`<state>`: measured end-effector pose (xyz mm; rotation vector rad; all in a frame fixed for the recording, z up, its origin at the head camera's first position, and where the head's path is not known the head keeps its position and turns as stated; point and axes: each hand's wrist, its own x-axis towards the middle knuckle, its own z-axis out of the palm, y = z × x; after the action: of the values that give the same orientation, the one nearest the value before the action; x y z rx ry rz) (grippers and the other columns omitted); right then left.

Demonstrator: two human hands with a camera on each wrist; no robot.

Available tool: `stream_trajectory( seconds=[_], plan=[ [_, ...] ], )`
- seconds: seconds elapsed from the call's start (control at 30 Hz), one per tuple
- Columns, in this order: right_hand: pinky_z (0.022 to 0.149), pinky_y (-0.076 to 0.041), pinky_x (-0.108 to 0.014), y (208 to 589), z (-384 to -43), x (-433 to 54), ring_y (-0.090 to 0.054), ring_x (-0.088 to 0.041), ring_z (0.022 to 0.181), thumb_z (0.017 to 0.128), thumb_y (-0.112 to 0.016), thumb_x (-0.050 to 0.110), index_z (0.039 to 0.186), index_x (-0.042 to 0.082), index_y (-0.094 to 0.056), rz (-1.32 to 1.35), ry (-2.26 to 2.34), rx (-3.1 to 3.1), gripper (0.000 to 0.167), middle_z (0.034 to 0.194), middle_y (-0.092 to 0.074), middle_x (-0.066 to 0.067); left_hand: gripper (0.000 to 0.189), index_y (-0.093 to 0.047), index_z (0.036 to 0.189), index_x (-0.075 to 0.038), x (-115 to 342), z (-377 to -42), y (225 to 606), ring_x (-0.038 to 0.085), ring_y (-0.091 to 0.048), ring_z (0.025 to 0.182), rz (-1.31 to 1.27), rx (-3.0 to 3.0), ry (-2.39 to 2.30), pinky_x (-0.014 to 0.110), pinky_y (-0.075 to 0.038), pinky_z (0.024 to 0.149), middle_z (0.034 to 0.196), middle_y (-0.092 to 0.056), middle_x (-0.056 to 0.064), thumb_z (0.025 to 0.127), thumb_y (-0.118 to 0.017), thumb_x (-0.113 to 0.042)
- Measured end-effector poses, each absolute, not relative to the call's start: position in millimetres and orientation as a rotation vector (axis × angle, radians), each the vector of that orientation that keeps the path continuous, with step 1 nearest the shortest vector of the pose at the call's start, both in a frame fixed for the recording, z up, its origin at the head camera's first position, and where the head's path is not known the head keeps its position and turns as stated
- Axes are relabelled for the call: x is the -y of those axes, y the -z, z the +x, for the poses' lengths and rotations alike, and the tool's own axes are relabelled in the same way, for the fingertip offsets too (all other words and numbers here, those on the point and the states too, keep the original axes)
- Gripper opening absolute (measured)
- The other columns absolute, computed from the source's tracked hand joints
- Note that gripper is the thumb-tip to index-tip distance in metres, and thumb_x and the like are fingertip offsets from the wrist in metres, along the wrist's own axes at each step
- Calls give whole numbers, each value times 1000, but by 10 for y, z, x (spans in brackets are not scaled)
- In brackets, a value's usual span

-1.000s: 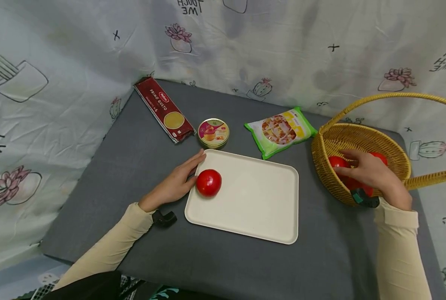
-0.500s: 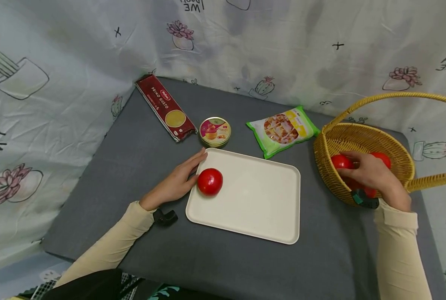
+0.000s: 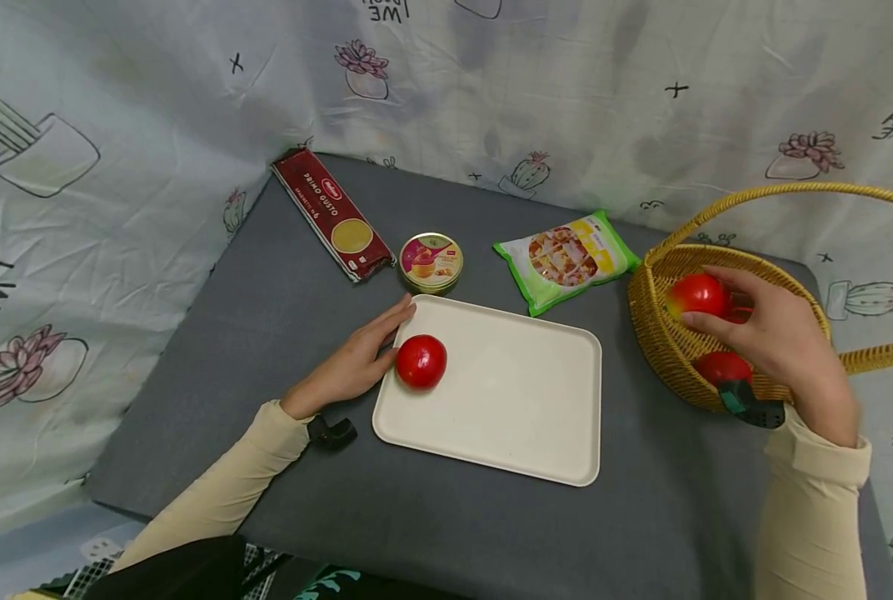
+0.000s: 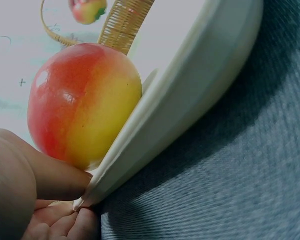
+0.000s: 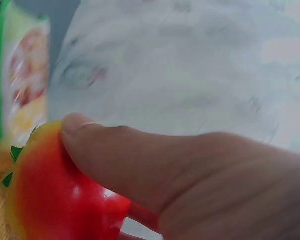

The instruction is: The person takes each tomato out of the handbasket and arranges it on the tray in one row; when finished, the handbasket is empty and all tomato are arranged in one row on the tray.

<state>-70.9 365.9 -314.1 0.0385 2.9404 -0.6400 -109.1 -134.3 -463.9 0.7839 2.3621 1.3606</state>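
My right hand (image 3: 780,333) grips a red-and-yellow tomato (image 3: 697,297) over the wicker basket (image 3: 645,321). The right wrist view shows the thumb along the tomato (image 5: 55,195), which has green leaves at its yellow end. Inside the basket lies another red, round one (image 3: 722,367); a further bit of red shows behind my fingers. On the left, my left hand (image 3: 352,362) pinches the edge of a cream tray (image 3: 514,400), thumb at the rim in the left wrist view. A similar red-and-yellow tomato (image 4: 82,105) sits on the tray beside that thumb; its leaf end is hidden.
A dark red spaghetti pack (image 3: 332,215) lies at the back left, beside a round tin (image 3: 430,262). Behind the tray lies a green-and-white food bag (image 3: 566,262). The basket's tall handle (image 3: 791,190) arches over its right side. Patterned cloth (image 3: 566,92) hangs behind the grey table (image 3: 446,517).
My right hand has lifted the tomato up from among those in the basket and shifted slightly to the right. The left hand and the tray have stayed put.
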Motion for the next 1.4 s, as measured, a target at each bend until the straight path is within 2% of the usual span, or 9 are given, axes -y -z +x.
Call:
stream_trajectory(
  seconds=[0.13,0.23,0.37,0.53,0.73,1.1,1.4],
  plan=[
    [82,-56,-58,3109,-656,-3267,-60,-48,108,93,-86,30,152,2,-53,-99,697,-2995,73,131,-63,-29,70,-31,165,2,1350,-1089,4637,32,-23,160,795,-2363,-1365,47,-37,120,176,-18,16,103,-60,9],
    [87,-57,-63,3169,-653,-2913,-65,-43,106,90,-89,24,150,1,-57,-279,719,-2974,71,130,-66,-26,69,-31,165,3,1354,-1089,4630,32,-23,160,799,-2360,-1371,47,-37,120,176,-17,17,103,-59,9],
    [86,-60,-56,3317,-658,-2480,-68,-35,103,88,-91,21,146,2,-61,-491,694,-2919,68,127,-70,-21,69,-31,166,1,1354,-1096,4640,31,-23,160,800,-2364,-1360,46,-37,120,176,-18,15,103,-60,7],
    [90,-60,-53,3518,-663,-2044,-68,-32,110,88,-90,23,146,7,-63,-585,703,-2827,66,132,-70,-15,67,-33,164,3,1365,-1093,4644,31,-25,160,821,-2377,-1360,45,-37,120,176,-19,17,103,-60,7],
    [96,-59,-49,3704,-655,-1672,-67,-30,119,86,-91,22,145,7,-63,-686,696,-2784,66,137,-68,-13,66,-34,164,4,1367,-1098,4638,32,-25,159,840,-2386,-1361,46,-37,121,175,-20,17,103,-58,9],
    [95,-59,-51,3901,-595,-1476,-67,-30,118,85,-92,20,143,7,-65,-666,701,-2774,65,136,-69,-13,65,-35,163,4,1359,-1115,4646,32,-25,160,848,-2389,-1359,46,-37,121,175,-21,18,103,-57,9],
    [87,-61,-51,4005,-592,-1439,-68,-29,115,83,-93,24,142,10,-66,-655,671,-2813,66,132,-71,-10,65,-34,164,3,1360,-1113,4644,30,-24,160,830,-2390,-1344,45,-36,122,176,-20,16,104,-58,8]
  ],
)
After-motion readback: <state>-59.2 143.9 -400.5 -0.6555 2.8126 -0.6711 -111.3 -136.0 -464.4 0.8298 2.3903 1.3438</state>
